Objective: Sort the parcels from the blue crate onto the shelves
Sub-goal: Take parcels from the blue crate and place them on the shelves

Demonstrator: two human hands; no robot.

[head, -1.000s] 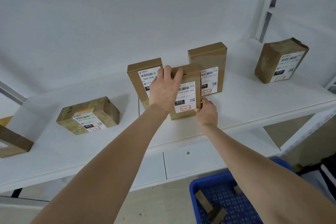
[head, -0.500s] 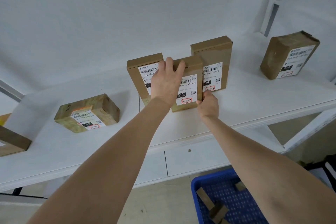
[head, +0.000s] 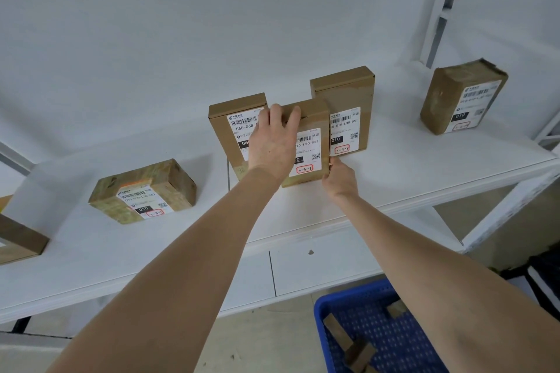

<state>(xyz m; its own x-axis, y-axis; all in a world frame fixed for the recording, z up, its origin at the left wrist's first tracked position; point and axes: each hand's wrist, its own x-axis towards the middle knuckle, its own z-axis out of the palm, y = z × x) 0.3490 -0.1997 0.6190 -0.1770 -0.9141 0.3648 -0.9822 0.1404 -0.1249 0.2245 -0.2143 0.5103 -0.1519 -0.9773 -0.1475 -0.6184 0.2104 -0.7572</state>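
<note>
Near me, low on the right, the crate [head: 321,312] has a few parcels [head: 338,331] in it, so I think there is more sorting to do. Above it both my arms reach up to the shelf [head: 409,179]. The box [head: 313,145] I am placing looks to stand on end in the middle of the shelf. My worry is that it is thin and tall, so if I let go too fast it could tip toward me and drop off the near edge. If I push it back too hard, it could knock over the left parcel [head: 225,127] and the tall parcel [head: 345,94] just behind it. My right hand [head: 341,180] is the nearer one. It holds the box at its low right corner, thumb on the edge, other fingers hidden. My left hand [head: 274,142] is farther up, with its palm on the front and its fingers hooked over the top. Far behind is the wall [head: 181,39].
</note>
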